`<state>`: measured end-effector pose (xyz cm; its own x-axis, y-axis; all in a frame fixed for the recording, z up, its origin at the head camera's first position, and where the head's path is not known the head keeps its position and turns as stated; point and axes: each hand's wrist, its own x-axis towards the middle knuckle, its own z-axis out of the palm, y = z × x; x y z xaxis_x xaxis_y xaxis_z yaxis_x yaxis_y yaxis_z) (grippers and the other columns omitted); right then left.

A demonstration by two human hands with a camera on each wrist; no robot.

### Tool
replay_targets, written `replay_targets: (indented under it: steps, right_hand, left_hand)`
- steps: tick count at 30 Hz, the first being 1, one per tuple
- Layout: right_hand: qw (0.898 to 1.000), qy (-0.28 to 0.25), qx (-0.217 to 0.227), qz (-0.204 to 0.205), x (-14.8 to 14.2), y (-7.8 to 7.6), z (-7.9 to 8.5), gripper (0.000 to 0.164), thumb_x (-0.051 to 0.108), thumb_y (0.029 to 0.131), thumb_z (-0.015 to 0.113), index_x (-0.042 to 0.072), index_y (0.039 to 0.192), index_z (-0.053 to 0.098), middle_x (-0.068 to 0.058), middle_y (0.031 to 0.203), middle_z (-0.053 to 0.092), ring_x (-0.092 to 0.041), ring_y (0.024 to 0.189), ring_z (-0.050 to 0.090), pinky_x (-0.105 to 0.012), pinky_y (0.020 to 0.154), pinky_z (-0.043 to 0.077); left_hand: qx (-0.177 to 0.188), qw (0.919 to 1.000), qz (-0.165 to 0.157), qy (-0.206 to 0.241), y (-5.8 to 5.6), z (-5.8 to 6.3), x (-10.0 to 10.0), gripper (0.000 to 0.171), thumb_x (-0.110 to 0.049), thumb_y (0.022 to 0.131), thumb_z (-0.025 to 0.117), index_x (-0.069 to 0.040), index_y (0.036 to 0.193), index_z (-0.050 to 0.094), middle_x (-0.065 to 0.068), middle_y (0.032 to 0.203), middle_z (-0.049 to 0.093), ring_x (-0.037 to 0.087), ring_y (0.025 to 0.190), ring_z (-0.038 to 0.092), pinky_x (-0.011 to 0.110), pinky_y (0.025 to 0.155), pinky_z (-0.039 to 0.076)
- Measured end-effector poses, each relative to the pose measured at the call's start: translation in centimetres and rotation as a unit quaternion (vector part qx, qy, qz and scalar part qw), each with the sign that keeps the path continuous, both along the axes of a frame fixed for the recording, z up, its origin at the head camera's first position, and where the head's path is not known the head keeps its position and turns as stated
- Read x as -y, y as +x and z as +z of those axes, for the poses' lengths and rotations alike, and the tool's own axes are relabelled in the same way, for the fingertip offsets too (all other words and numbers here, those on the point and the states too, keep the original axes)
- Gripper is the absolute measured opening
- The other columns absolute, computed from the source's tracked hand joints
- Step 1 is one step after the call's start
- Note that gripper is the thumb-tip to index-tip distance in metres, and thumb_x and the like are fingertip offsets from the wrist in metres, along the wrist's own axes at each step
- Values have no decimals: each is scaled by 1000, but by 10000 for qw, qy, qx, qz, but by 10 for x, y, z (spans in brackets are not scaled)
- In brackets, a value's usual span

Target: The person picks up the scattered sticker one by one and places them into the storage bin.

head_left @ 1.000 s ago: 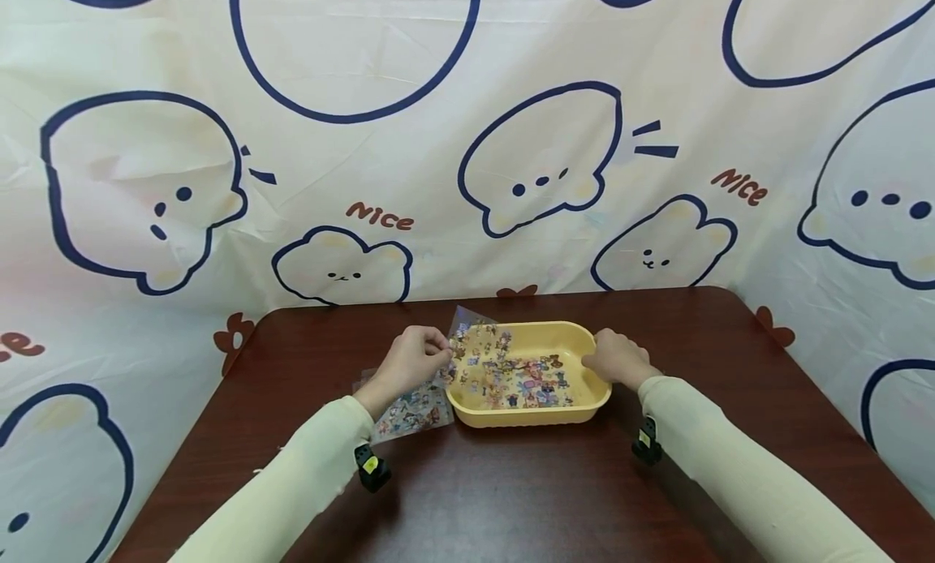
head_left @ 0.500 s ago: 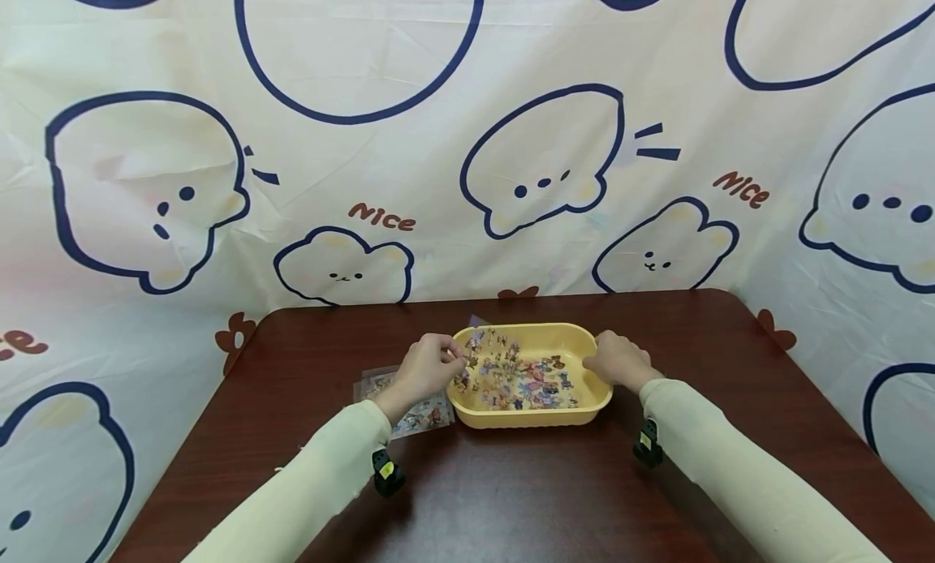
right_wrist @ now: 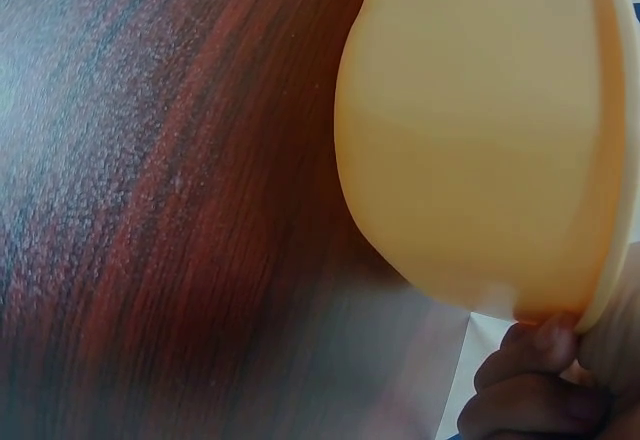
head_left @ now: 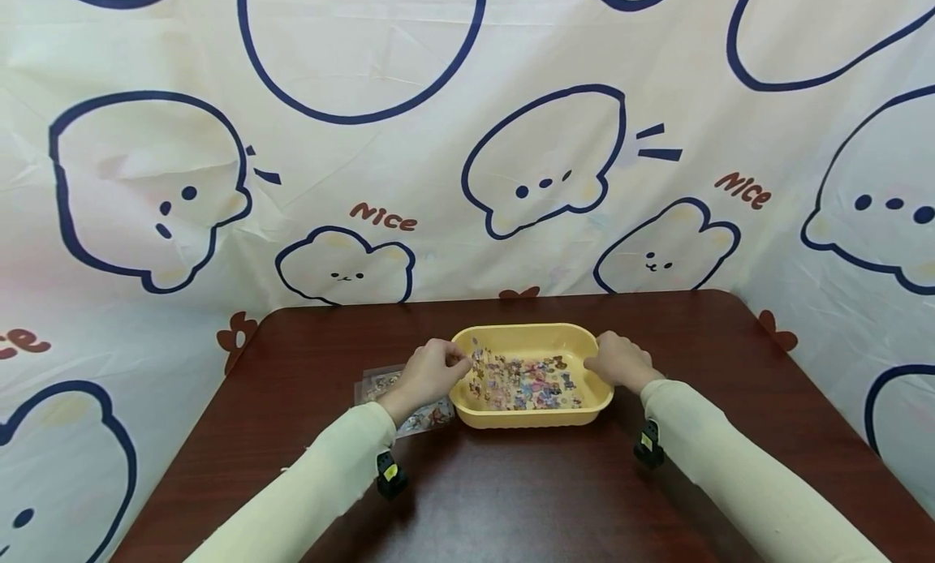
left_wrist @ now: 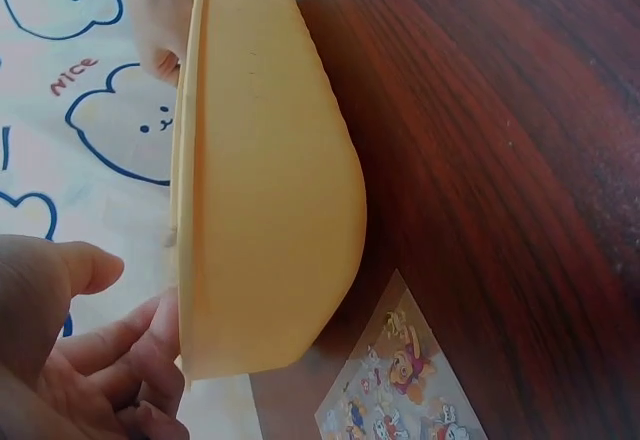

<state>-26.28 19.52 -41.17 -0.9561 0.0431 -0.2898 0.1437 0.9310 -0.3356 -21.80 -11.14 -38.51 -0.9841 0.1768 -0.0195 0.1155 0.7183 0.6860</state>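
A yellow plastic tray stands on the table with clear sticker sheets of small colourful cartoon figures inside. My right hand grips the rim at its right end; in the right wrist view its curled fingers lie under the rim. My left hand is at the left end of the tray. In the left wrist view, the thumb stands apart from the fingers, the fingertips are right at the rim, and nothing shows between them. More sticker sheets lie on the table, partly hidden beneath the left hand and wrist.
The dark brown wooden table reaches back to a white cloth printed with cartoon animals. A dark wrist camera sits on the left sleeve and another wrist camera on the right.
The left hand has moved slightly right, and the clear sticker sheet it held has come down into the tray and out of its fingers. The right hand keeps its place on the rim.
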Motion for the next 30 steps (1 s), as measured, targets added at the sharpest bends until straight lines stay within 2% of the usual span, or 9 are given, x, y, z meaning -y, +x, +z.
replay_targets:
  steps: [5, 16, 23, 30]
  right_hand:
    - [10000, 5, -49, -7, 0, 0, -1, 34, 28, 91, 56, 2, 112, 62, -6, 76, 61, -18, 63, 58, -33, 62, 39]
    - [10000, 51, -56, -21, 0, -1, -1, 36, 28, 92, 56, 1, 114, 62, -7, 77, 62, -18, 65, 58, -33, 62, 39]
    - [10000, 18, -50, -18, 0, 1, 0, 39, 29, 91, 56, 1, 118, 61, -7, 81, 63, -19, 67, 59, -34, 64, 40]
    - [10000, 3, -21, -14, 0, 1, 1, 40, 29, 91, 56, 1, 118, 60, -7, 84, 63, -19, 69, 59, -35, 66, 40]
  left_hand:
    - [-33, 10000, 18, 50, 1, 0, 1, 24, -27, 95, 59, -9, 105, 73, 4, 95, 71, 12, 72, 60, 25, 58, 46]
    - [-121, 9998, 92, 155, 0, 1, 8, 23, -26, 95, 59, -8, 101, 72, 3, 94, 70, 13, 75, 60, 26, 60, 46]
    - [-78, 9995, 183, 232, 0, 3, 14, 24, -27, 96, 58, -8, 104, 71, 5, 94, 69, 13, 68, 59, 26, 57, 46]
    - [-89, 9993, 305, 220, 1, 6, 22, 23, -25, 97, 55, -9, 104, 70, 5, 95, 68, 15, 68, 57, 27, 57, 45]
